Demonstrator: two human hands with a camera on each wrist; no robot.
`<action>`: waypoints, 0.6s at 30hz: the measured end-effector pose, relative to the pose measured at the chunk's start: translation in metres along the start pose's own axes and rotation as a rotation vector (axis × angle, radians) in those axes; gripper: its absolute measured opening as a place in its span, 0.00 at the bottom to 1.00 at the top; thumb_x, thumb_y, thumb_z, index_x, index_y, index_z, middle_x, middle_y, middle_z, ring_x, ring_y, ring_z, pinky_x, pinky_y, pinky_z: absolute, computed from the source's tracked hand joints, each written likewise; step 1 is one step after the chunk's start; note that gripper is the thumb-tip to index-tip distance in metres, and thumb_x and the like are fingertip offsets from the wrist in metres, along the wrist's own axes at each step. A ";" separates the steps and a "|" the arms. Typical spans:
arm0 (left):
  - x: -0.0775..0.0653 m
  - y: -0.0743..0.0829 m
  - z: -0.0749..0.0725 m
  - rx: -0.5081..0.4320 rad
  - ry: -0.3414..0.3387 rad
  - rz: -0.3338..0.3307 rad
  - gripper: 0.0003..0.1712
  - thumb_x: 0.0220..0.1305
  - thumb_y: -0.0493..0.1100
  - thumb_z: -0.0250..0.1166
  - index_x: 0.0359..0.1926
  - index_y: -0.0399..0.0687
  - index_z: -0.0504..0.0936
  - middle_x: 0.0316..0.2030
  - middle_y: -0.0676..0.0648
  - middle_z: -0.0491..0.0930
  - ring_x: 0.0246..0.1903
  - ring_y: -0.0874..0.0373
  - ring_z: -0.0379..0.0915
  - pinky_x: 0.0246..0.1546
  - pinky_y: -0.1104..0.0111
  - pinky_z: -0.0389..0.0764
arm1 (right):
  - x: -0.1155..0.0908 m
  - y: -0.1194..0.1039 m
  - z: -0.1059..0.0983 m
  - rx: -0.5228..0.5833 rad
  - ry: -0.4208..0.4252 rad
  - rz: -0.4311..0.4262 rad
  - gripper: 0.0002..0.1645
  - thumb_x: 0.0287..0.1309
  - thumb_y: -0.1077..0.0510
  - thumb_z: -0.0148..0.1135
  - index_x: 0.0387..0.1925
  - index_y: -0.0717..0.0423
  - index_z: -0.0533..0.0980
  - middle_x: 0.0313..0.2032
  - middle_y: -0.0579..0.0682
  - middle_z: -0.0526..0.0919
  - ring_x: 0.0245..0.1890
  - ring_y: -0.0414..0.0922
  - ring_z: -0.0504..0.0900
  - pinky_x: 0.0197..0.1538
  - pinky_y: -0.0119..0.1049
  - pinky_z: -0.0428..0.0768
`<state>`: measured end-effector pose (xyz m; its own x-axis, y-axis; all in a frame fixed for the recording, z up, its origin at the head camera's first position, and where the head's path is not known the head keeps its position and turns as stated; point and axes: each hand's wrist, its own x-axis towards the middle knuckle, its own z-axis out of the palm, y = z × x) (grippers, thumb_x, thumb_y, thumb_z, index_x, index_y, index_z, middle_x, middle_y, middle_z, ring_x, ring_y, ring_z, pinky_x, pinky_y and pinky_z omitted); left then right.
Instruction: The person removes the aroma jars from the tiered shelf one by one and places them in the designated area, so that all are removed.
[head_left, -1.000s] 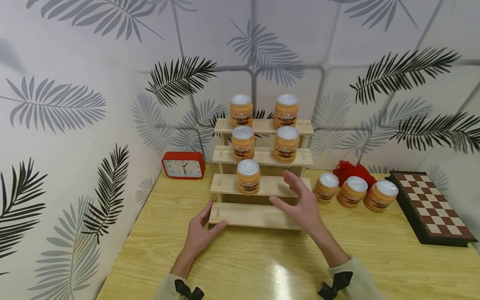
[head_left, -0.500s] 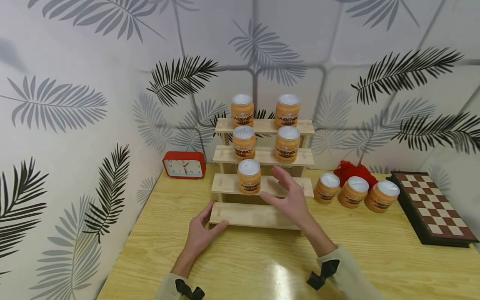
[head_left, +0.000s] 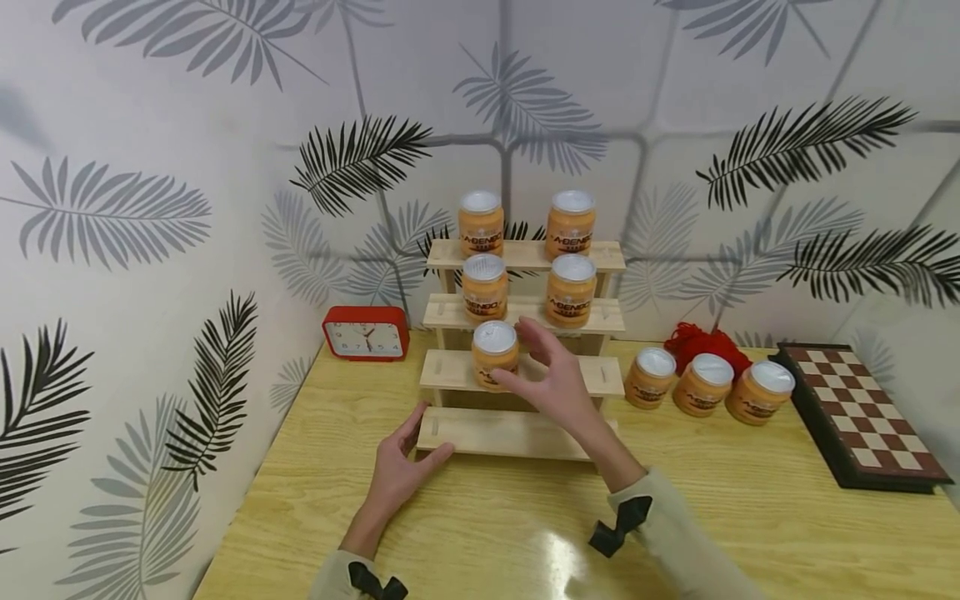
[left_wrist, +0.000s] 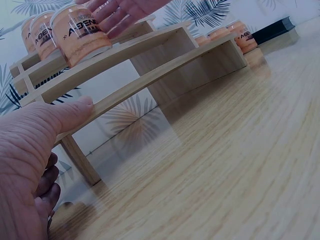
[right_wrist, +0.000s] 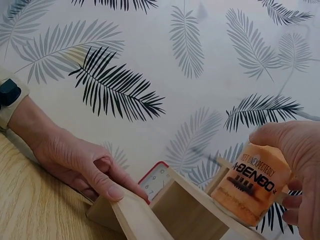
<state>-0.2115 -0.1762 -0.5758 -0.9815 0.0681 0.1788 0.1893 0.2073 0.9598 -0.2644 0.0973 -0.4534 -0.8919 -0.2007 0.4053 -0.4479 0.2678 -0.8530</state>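
Note:
A wooden stepped rack [head_left: 517, 432] carries orange jars with silvery lids. My left hand [head_left: 401, 468] grips the left end of its lowest step; the thumb lies on the front edge in the left wrist view, with fingers bent below. My right hand [head_left: 558, 385] is spread around the single jar [head_left: 493, 350] on the second step up. Its thumb overlaps the jar's front in the head view, and its fingers extend along the right side. Whether they touch is unclear. The jar [right_wrist: 252, 185] stands between thumb and fingers in the right wrist view.
Two jars stand on each of the upper two steps, such as the top left jar [head_left: 481, 223]. Right of the rack are three more jars [head_left: 702, 385], red yarn [head_left: 705, 346] and a chessboard [head_left: 862, 412]. A red clock [head_left: 365, 333] stands left, by the wall.
My right hand has moved left along the second step up, from its right part to around the jar. The left hand keeps its place on the rack.

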 end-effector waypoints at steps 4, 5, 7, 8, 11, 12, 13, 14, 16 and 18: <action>0.000 0.000 0.000 -0.003 -0.004 0.005 0.49 0.64 0.43 0.77 0.80 0.41 0.62 0.77 0.43 0.63 0.75 0.49 0.61 0.74 0.47 0.62 | 0.004 -0.001 0.006 0.014 -0.003 -0.006 0.50 0.56 0.56 0.81 0.76 0.59 0.66 0.67 0.58 0.77 0.67 0.55 0.77 0.66 0.59 0.75; 0.000 0.000 0.000 -0.003 -0.006 0.007 0.49 0.65 0.42 0.77 0.80 0.41 0.62 0.77 0.43 0.63 0.75 0.49 0.60 0.74 0.46 0.61 | 0.005 -0.001 0.007 0.019 -0.003 -0.005 0.50 0.56 0.56 0.81 0.76 0.58 0.66 0.67 0.58 0.78 0.66 0.55 0.77 0.66 0.59 0.75; 0.001 -0.001 0.000 -0.003 -0.006 0.008 0.49 0.65 0.42 0.76 0.80 0.41 0.62 0.77 0.43 0.63 0.75 0.49 0.61 0.74 0.46 0.62 | 0.006 0.000 0.010 0.031 -0.008 -0.007 0.50 0.56 0.57 0.81 0.76 0.57 0.67 0.65 0.57 0.79 0.65 0.55 0.77 0.66 0.58 0.76; 0.001 -0.001 0.000 -0.004 -0.005 0.009 0.49 0.65 0.42 0.76 0.80 0.41 0.62 0.77 0.43 0.63 0.75 0.49 0.61 0.74 0.46 0.62 | 0.006 0.001 0.011 0.038 -0.012 -0.007 0.49 0.56 0.57 0.81 0.75 0.55 0.67 0.65 0.57 0.79 0.65 0.54 0.78 0.66 0.58 0.76; 0.001 -0.002 0.000 -0.010 -0.004 0.011 0.49 0.64 0.42 0.77 0.80 0.41 0.62 0.77 0.44 0.63 0.75 0.49 0.61 0.73 0.46 0.62 | 0.007 0.002 0.014 0.058 -0.014 -0.012 0.46 0.57 0.56 0.81 0.74 0.51 0.69 0.63 0.54 0.80 0.63 0.52 0.79 0.64 0.56 0.78; 0.001 -0.002 0.000 -0.011 -0.004 0.012 0.49 0.64 0.42 0.77 0.80 0.41 0.62 0.77 0.44 0.63 0.75 0.49 0.61 0.73 0.46 0.62 | 0.008 0.002 0.015 0.063 -0.012 -0.014 0.45 0.57 0.56 0.81 0.73 0.50 0.70 0.62 0.53 0.81 0.62 0.51 0.80 0.64 0.55 0.79; 0.001 -0.002 0.000 -0.015 -0.005 0.013 0.49 0.64 0.42 0.77 0.80 0.41 0.62 0.77 0.43 0.63 0.75 0.49 0.61 0.74 0.46 0.61 | 0.008 0.002 0.016 0.067 -0.010 -0.018 0.45 0.57 0.56 0.80 0.73 0.50 0.70 0.62 0.53 0.81 0.61 0.51 0.80 0.63 0.55 0.79; 0.001 -0.002 0.000 -0.017 -0.006 0.013 0.49 0.64 0.42 0.77 0.80 0.41 0.62 0.77 0.43 0.63 0.75 0.49 0.61 0.74 0.46 0.61 | 0.008 0.003 0.016 0.070 -0.004 -0.019 0.44 0.57 0.56 0.81 0.73 0.49 0.70 0.61 0.52 0.81 0.61 0.50 0.81 0.62 0.54 0.80; 0.001 -0.003 0.000 -0.019 -0.008 0.013 0.49 0.64 0.42 0.77 0.80 0.41 0.61 0.77 0.42 0.63 0.75 0.49 0.61 0.74 0.46 0.61 | 0.009 0.004 0.018 0.073 0.005 -0.023 0.44 0.57 0.56 0.81 0.72 0.49 0.70 0.60 0.52 0.81 0.59 0.50 0.81 0.61 0.54 0.80; 0.001 -0.003 0.000 -0.018 -0.009 0.016 0.49 0.64 0.41 0.77 0.80 0.41 0.61 0.77 0.41 0.62 0.75 0.49 0.60 0.74 0.46 0.61 | 0.009 0.005 0.019 0.076 0.009 -0.024 0.44 0.56 0.56 0.81 0.72 0.50 0.70 0.60 0.52 0.81 0.59 0.50 0.81 0.61 0.54 0.81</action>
<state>-0.2136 -0.1768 -0.5789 -0.9782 0.0798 0.1919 0.2039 0.1882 0.9607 -0.2740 0.0789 -0.4602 -0.8815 -0.1981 0.4286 -0.4635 0.1902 -0.8654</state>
